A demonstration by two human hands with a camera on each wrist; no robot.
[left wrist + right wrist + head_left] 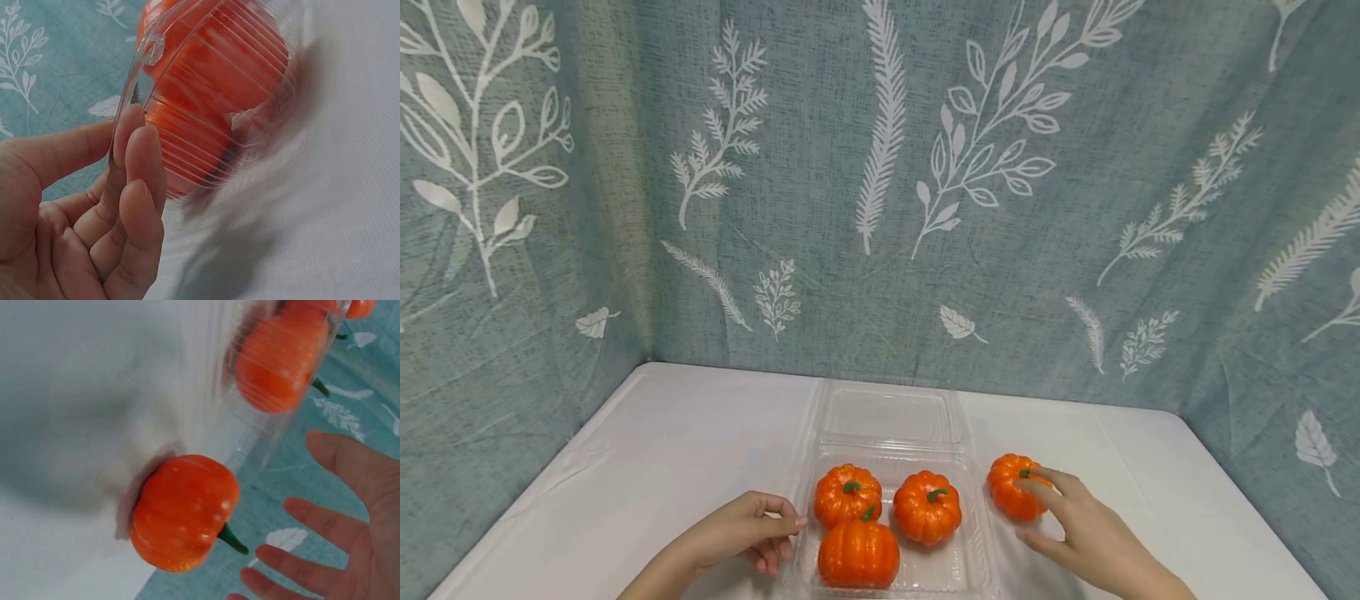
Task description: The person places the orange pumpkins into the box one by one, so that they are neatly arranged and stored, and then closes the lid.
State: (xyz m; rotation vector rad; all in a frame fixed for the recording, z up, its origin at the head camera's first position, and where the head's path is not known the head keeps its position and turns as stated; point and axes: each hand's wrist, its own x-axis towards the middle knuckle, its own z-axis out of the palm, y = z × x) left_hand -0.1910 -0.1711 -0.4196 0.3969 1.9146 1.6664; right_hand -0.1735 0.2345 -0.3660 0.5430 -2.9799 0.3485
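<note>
A clear plastic clamshell container [979, 542] stands on the table with its lid [887, 417] folded back. Inside sit three small orange toy pumpkins with green stems: one at the back left [842, 492], one at the right [927, 510], and one at the front [859, 557] tipped on its side. My left hand [737, 533] pinches the container's left rim between thumb and fingers, as the left wrist view shows. Outside, to the right of the container, lies another pumpkin [184, 512]. Spread fingers of my right hand [1086, 529] hover beside and over it, apparently without gripping.
A white cloth covers the table [700, 433]. Blue-green curtains [820, 208] with white leaf prints hang behind it and along both sides.
</note>
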